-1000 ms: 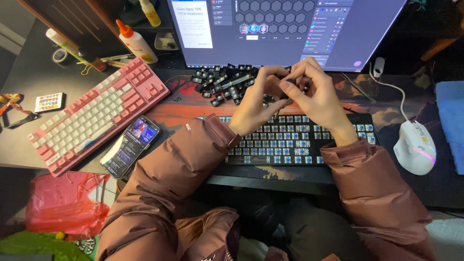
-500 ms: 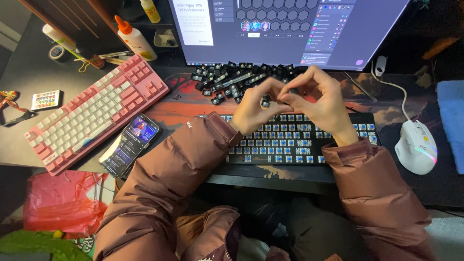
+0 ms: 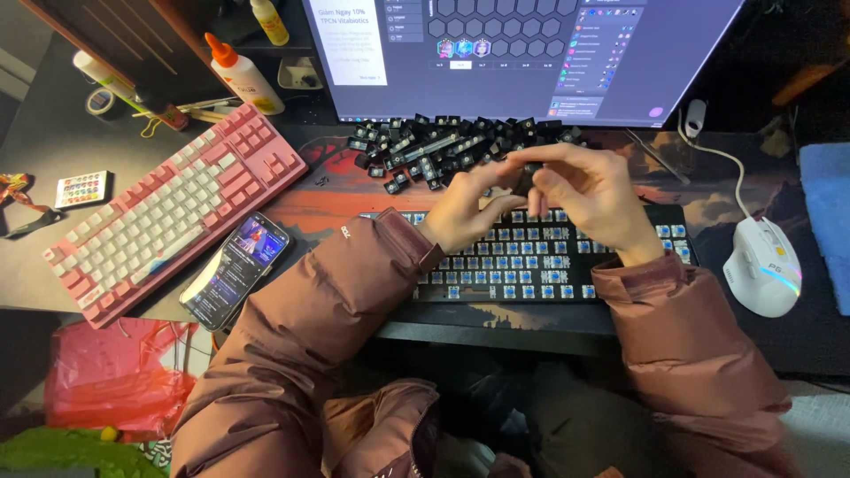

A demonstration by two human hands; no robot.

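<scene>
Small black keycap [image 3: 526, 180] pinched up in the air, just above the far edge of the black keyboard [image 3: 549, 265], centre of desk. Right hand [image 3: 595, 199] curled over it, thumb + index closed on the cap, other fingers arched, wrist bent down toward the near right. Left hand [image 3: 467, 208] comes in from the near left, fingertips meeting the same cap, fingers half-closed; can't tell if it truly grips or only steadies. Both forearms in puffy maroon sleeves [image 3: 319, 336], angled inward so the hands meet in a V.

Black keyboard has its caps off, rows of blue switches bare. Just beyond the hands, a pile of loose black keycaps [image 3: 443, 146] lies on the desk mat [image 3: 328, 190], red/dark pattern, touching the monitor's foot area. Monitor [image 3: 522, 53] far centre, lit purple-grey w/ hexagon grid and a white text panel at left.

Room: little free mat betw. pile and keyboard; more open mat to the left, near the pink keyboard [image 3: 168, 212], which lies tilted. Phone [image 3: 235, 268], screen lit, just beside its near-right corner. White mouse [image 3: 763, 265] right, well apart, cable running far. Glue bottle [image 3: 244, 75], white w/ orange tip, far left. Red plastic bag [image 3: 115, 376] near left, below desk edge. Blue cloth [image 3: 825, 212] at right edge.
</scene>
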